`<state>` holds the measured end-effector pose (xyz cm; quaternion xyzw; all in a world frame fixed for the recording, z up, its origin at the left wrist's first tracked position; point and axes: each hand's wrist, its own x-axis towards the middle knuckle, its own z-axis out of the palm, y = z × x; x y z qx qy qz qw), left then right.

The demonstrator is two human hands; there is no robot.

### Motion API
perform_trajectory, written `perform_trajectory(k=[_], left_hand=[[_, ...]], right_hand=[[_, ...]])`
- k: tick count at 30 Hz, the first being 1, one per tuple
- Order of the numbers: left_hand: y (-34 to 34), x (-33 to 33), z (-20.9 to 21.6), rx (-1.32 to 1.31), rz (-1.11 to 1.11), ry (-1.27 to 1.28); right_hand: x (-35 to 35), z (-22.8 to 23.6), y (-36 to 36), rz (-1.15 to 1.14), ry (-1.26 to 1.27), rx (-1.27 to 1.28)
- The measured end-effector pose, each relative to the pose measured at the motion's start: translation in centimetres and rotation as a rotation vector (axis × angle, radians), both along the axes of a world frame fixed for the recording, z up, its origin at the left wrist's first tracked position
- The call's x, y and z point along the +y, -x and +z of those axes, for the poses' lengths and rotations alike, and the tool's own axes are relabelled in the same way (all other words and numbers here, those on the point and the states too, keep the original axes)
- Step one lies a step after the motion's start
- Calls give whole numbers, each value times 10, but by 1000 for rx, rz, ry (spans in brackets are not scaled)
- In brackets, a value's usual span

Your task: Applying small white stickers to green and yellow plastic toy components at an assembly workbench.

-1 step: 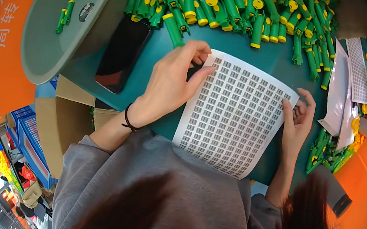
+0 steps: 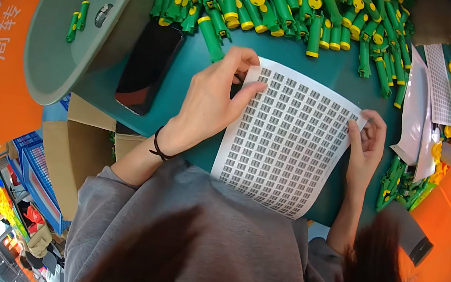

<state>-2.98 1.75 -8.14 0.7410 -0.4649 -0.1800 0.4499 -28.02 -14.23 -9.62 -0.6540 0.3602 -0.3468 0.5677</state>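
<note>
Between my hands is a white sheet of small grey labels (image 2: 289, 138), printed in a close grid. My left hand (image 2: 211, 96) pinches its upper left corner, the thumb on the printed face. At the upper right corner, my right hand (image 2: 366, 143) grips the edge with the thumb in front and fingers curled behind. The sheet's lower edge comes close to my grey shirt. Just beyond my left hand lies a green tube with a yellow end (image 2: 210, 38). A large heap of similar green and yellow tubes (image 2: 278, 10) spreads across the far side of the table.
A grey-green basin (image 2: 45, 72) with two green tubes in it stands at the left. Beside it lies a black phone (image 2: 149, 69) on the green table (image 2: 189, 153). An open cardboard box (image 2: 78, 161) sits lower left. White packets (image 2: 414, 110) and another label sheet (image 2: 441, 85) are at the right.
</note>
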Motion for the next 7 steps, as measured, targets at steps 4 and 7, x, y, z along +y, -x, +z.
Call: perform_trajectory(k=[4,7], left_hand=[[-3,-8,-9,417,-120,41],[-15,-8,-7,453,-208,28]], right_hand=[[-3,1,8,-31,-182,45],[-7,5,17,3,-319,47]])
